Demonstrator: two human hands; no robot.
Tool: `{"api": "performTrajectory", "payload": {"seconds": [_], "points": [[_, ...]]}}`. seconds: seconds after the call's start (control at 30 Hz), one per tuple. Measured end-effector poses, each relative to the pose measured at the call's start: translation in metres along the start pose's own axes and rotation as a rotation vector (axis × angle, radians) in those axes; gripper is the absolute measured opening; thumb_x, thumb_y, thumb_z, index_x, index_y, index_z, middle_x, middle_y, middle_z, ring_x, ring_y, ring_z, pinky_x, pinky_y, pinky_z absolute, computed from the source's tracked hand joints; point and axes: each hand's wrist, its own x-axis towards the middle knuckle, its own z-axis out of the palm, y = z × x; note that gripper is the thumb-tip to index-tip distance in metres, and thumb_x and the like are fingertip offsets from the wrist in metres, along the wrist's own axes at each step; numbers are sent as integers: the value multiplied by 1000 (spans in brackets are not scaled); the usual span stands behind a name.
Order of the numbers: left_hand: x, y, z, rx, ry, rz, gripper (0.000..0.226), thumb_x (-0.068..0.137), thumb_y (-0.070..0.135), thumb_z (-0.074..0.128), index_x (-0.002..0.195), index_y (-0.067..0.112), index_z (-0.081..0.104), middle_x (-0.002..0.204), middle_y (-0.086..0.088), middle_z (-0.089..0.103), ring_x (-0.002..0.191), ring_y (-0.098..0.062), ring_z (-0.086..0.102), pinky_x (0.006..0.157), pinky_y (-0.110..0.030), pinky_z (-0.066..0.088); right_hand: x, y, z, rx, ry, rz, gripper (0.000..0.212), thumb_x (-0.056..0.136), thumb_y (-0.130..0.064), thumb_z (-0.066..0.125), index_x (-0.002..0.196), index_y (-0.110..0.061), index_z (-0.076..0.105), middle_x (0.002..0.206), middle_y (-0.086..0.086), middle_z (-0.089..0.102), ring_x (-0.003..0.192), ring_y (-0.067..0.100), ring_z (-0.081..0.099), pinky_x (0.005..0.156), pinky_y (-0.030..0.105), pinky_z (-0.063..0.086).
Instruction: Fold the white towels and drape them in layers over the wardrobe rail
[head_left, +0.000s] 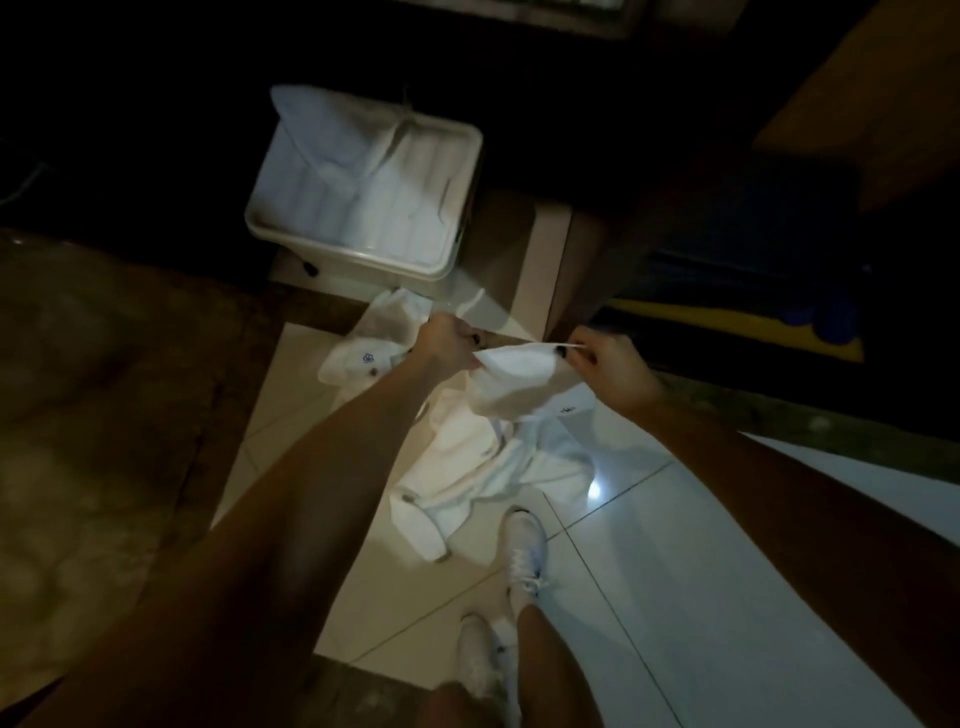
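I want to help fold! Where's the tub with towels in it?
The tub sits upper centre in the head view, just beyond the left hand, white towels inside.

Dim bedroom, tiled floor (675, 571), towel bin (363, 254)

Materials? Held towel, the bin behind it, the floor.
The white towel stretched between left hand and right hand: soft woven fabric, matte; it sags and creases. The cream rectangular bin: likely moulded plastic, smooth rounded rim, slight sheen. The pale floor tiles: glazed ceramic or similar, glossy; a light glare and grout lines show.
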Motion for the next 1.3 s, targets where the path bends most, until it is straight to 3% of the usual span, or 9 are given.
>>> {"api": "performTrajectory", "payload": {"seconds": [0.17,0.33,0.5,0.57,0.63,0.77,0.9,1.1,1.3], "points": [[-108,69,-18,582,-26,299,41,95,32,60,68,1,57,73,-6,58,60,-17,52,59,-28,39,-58,-52,-66,57,63,94,18,102,-18,43,102,-5,55,97,17,63,88,31,62,78,42,52],[-187,123,-47,787,-7,628,29,90,23,69,97,-5,70,94,-2,55,82,-13,53,64,-19,30,-104,-97,-115,136,203,58,12,102,-17,47,95,-11,54,85,6,57,65,5,49,51,13,36],[-252,138,-65,819,1,799,21,89,21,68,76,5,61,86,-3,49,81,-13,46,70,-20,30,-167,-143,-131,187,310,44,15,102,-15,47,89,-9,54,73,0,50,62,5,47,45,6,33],[-278,145,-64,760,-14,845,22,85,18,69,69,11,55,76,4,48,72,-8,46,67,-17,32,-197,-155,-135,242,358,69,14,101,-13,47,90,-9,56,73,-1,52,64,9,50,52,10,39],[-308,155,-58,707,-24,887,23,83,15,67,65,17,53,73,10,46,66,-2,46,60,-9,32,-229,-165,-142,271,395,67,15,100,-12,49,90,-6,58,77,1,54,70,15,54,65,28,47],[-361,176,-29,569,-157,911,30,83,12,62,59,21,48,67,8,45,63,-4,43,61,-21,35,-288,-168,-170,168,387,81,25,99,-19,53,112,-5,67,144,11,43,130,22,45,102,31,36],[-416,190,23,490,-385,949,27,87,11,62,63,15,50,64,3,45,61,-7,43,57,-19,35,-355,-148,-205,206,400,151,28,99,-23,53,120,-10,66,156,7,31,143,21,30,115,38,26],[-490,212,114,586,-607,1027,29,90,11,61,64,15,51,63,4,46,49,3,45,50,-10,37,-447,-93,-243,99,590,158,24,99,-15,53,112,-5,70,128,8,56,113,22,55,94,29,44],[-542,239,227,693,-666,1119,32,90,14,62,60,16,51,62,4,46,63,-8,46,65,-22,39,-510,-14,-308,130,888,161,24,99,-13,50,98,1,69,102,7,64,86,19,60,76,33,51]]}}
